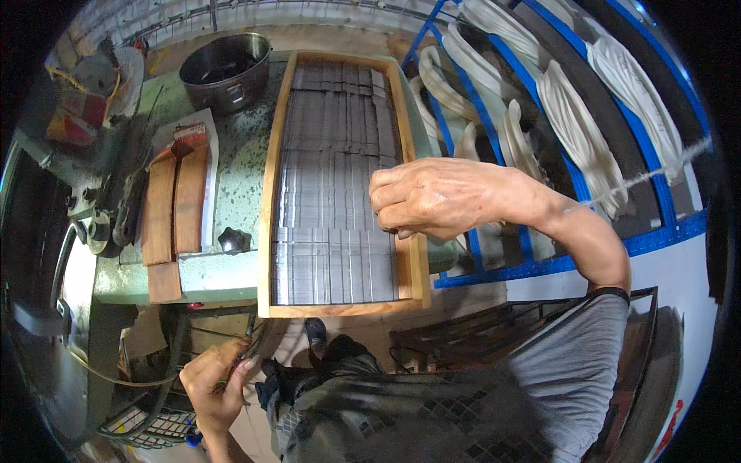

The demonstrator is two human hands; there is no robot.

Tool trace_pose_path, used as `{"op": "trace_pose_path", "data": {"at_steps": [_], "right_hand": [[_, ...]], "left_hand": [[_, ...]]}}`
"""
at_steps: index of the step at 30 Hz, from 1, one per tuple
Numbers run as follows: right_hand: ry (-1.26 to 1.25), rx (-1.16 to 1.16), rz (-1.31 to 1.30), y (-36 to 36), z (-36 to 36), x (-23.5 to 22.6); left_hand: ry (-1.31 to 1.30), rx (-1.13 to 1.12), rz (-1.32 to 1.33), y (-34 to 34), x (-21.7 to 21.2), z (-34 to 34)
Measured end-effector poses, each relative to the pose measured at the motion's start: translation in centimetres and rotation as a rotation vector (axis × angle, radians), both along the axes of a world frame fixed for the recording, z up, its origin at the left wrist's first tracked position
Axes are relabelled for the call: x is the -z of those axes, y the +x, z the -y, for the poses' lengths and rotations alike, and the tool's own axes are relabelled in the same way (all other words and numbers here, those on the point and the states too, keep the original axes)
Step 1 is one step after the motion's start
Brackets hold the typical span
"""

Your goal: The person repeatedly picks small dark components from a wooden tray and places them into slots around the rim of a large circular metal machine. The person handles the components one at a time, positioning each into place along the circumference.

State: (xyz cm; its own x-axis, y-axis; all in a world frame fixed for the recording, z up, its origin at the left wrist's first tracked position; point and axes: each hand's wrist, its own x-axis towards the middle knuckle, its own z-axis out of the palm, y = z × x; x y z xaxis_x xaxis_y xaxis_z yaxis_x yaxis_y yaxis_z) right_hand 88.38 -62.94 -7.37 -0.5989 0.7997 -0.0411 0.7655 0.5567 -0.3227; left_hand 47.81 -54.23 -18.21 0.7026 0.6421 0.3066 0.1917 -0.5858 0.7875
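A shallow wooden tray [268, 255] is packed with rows of thin grey metal strips [332, 193] standing close together. Over its right side, my right hand [428, 197] has its fingers curled in and pressed together, close above the strips. Whatever may be in that grip is hidden. Lower and to the left, in front of the bench edge, my left hand [216, 382] is closed around a slim, dark, rod-like tool [249, 330]. The tool's tip points up toward the tray, and its exact kind does not show.
The tray lies on a green, worn bench [239, 170]. A dark metal pot [225, 73] and brown wooden strips [191, 197] sit to its left, near a black star knob [234, 241]. Right stands a blue-framed rack [571, 166] with white twisted bundles. A thin hose [116, 378] hangs lower left.
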Motion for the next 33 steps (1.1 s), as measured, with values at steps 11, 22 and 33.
{"op": "trace_pose_path", "data": {"at_steps": [11, 22, 33], "right_hand": [[-0.167, 0.048, 0.008, 0.3, 0.0, -0.9], [-0.212, 0.336, -0.312, 1.8, -0.8, -0.8], [0.636, 0.173, 0.039, -18.6, 2.8, -3.3]], "left_hand": [[-0.04, -0.024, -0.02, 0.3, -0.3, 0.0], [-0.616, -0.146, 0.2, 1.5, -1.3, 1.9], [-1.608, 0.318, 0.971, 1.7, -5.0, 5.2]]}}
